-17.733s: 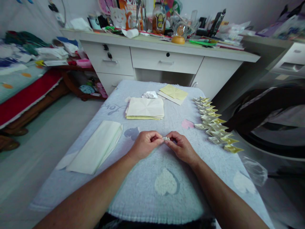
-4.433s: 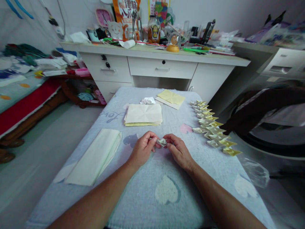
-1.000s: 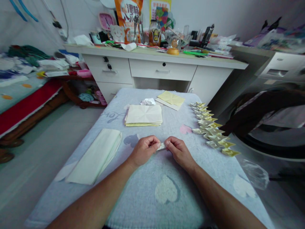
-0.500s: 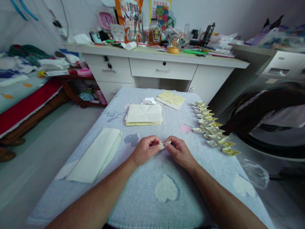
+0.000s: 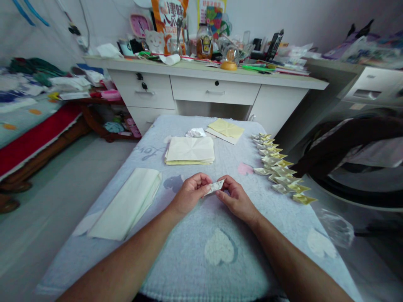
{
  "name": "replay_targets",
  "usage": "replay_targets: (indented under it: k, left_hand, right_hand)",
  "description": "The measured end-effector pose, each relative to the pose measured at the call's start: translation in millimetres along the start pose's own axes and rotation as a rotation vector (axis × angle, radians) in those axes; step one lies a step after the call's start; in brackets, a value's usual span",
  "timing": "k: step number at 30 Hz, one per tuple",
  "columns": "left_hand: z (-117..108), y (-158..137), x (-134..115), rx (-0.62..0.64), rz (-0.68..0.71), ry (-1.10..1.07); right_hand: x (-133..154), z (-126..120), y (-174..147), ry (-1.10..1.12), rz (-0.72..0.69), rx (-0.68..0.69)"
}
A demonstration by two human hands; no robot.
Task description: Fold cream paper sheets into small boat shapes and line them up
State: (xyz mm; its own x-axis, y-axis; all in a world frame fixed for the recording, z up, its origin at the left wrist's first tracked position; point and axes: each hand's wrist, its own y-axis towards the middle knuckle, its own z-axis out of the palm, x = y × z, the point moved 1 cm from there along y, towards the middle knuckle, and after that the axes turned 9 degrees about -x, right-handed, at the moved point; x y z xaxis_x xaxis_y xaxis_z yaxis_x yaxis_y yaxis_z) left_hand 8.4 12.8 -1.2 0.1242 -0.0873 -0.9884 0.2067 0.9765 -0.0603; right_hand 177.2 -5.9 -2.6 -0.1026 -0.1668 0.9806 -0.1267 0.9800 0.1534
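A small folded piece of paper [image 5: 215, 186], pale with grey marks, is held up over the cloth at the middle of the table. Its outline is a slanted flat shape with a pointed right end. My left hand [image 5: 192, 191] pinches its left end between thumb and fingers. At the right end, my right hand [image 5: 236, 197] has its fingertips behind the paper and its thumb by the lower edge. Folded paper boats [image 5: 277, 161], white and yellow, stand in rows at the table's right side.
A stack of creased paper squares [image 5: 189, 150] lies beyond my hands, with a crumpled tissue [image 5: 195, 132] and yellow sheet [image 5: 226, 128] behind. Left lies a long folded paper pack [image 5: 127, 205]. A cluttered white desk [image 5: 217, 77] stands ahead, a washing machine [image 5: 368, 92] to the right.
The folded paper has been tilted so that more of its flat face shows. My right thumb has come off its face, down to the lower edge.
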Motion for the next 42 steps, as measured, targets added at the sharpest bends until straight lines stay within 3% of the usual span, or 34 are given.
replay_targets:
  k: [6,15,31,35,42]
  left_hand:
    - [0.8,0.8,5.1,0.029,0.052,0.097]
    - [1.0,1.0,6.4,0.085,0.014,0.078]
    - [0.7,-3.6,9.0,0.057,0.109,0.249]
    - [0.8,-5.7,4.1,0.121,0.124,0.225]
    - [2.2,-4.4,3.1,0.110,0.100,0.198]
  right_hand:
    - [-3.2,1.5,1.5,0.081,0.027,-0.033]
    - [-3.3,-0.2,0.3,0.118,0.029,-0.025]
    - [-5.1,2.9,-1.0,0.197,0.072,0.015]
    - [-4.7,2.2,-0.8,0.194,0.081,-0.002]
    - [-5.6,2.0,-1.1,0.190,0.079,0.004]
